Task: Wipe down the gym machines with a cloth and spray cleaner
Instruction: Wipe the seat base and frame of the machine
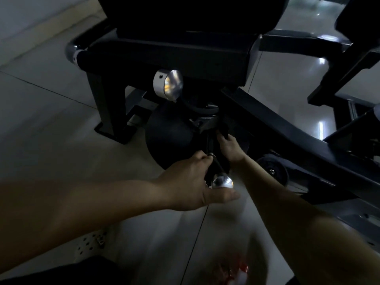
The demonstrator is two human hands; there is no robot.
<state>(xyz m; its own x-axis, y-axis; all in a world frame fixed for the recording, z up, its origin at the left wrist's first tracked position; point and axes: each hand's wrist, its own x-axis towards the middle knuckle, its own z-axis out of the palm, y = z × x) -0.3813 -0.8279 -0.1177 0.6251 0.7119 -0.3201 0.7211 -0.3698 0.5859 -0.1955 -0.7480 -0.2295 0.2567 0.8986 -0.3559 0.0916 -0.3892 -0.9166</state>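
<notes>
Chrome glints off the cap (223, 182) at the end of the handle (213, 163), and that's where your left hand (191, 182) is: fingers curled round the black grip just above the cap, thumb lying out underneath it. Your right hand (229, 148) reaches further in under the machine (174, 54), fingers bunched on what looks like a dark cloth (223, 129) at the joint where the handle meets the frame (287, 128). It's black on black down there, so I can't tell how much cloth you've got hold of. No spray bottle that I can make out, only a red blur (232, 268) at the bottom edge, too smeared to name.

The cloth looks soft and limp, so it should fold into that joint wherever your fingertips push it. Bunch it into a pad behind your fingers so no corner trails. The handle is stiff metal and probably swings on that joint, so the matte grip is the right place to steady it. The polished cap would likely be slick, more so once wet. The machine is heavy and won't shift under wiping pressure. Mind your right fingers near the pivot, which looks like a pinch spot.
</notes>
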